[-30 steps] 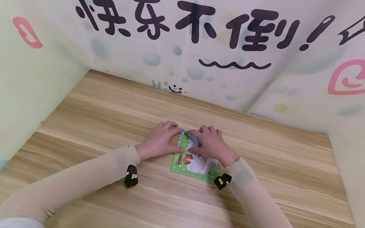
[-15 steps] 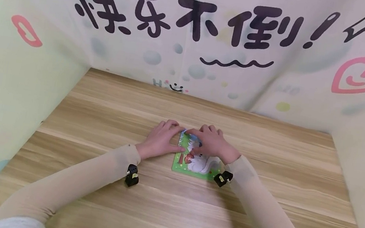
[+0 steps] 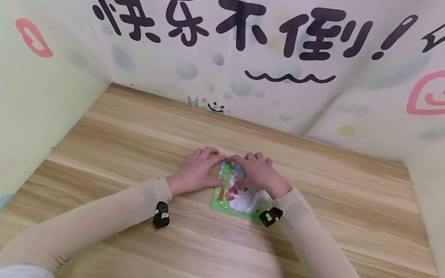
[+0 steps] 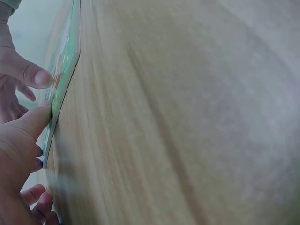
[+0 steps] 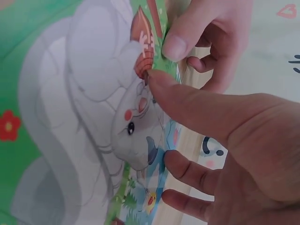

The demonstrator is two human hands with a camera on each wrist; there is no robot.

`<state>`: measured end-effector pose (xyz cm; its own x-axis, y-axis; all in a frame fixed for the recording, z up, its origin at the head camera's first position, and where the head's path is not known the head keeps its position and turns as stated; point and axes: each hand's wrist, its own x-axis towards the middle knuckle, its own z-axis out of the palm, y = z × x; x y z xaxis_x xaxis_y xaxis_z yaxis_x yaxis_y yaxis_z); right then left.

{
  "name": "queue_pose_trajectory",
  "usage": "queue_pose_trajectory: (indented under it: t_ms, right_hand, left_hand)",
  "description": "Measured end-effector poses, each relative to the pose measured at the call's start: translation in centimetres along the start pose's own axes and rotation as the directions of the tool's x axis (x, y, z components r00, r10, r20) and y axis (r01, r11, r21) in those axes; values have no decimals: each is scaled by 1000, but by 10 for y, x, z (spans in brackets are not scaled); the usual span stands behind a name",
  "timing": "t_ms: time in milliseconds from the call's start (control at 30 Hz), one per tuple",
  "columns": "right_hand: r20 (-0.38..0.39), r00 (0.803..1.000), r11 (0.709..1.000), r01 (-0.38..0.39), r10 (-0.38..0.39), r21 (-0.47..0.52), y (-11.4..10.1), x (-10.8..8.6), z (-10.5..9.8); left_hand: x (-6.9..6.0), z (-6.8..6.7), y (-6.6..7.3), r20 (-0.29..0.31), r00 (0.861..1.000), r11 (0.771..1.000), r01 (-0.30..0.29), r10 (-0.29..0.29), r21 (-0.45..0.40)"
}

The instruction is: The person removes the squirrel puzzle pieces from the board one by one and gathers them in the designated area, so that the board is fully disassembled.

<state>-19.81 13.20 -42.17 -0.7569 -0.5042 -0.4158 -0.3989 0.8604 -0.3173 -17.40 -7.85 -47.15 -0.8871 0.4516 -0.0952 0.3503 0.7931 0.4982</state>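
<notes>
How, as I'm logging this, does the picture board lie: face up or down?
Face up: from above, the picture board shows its printed animal.

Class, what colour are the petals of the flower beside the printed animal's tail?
Red; the flower shows best in the right wrist view.

Pic board [image 3: 244, 201]: smooth, semi-gloss; tabletop [image 3: 206, 255]: wood-look, sl. sheen; sleeves [image 3: 87, 217]: matt cloth.

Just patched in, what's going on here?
A person is handling a cartoon picture board on the wooden table. The left hand touches the board's left side; the right hand reaches over it, thumb against the picture, fingertips at the far edge. The board lies picture side up.
</notes>
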Motion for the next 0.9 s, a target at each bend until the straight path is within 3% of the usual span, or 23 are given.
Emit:
queue_pose_trajectory:
  t_ms: [467,733,900]
  right_hand:
    - [-1,1000,1000,-4,4,9,-7,1,3]
    - [-63,995,997,71,-72,-28,-4,1,4]
    - [-95,992,997,79,-80,-11,4,5,6]
  left_hand:
    - [-5,2,1,0,1000,1000,12,-12,-13]
    - [-4,0,0,-11,1000,1000,6,-6,-4]
    - [0,0,0,-13,1000,1000,-2,2,6]
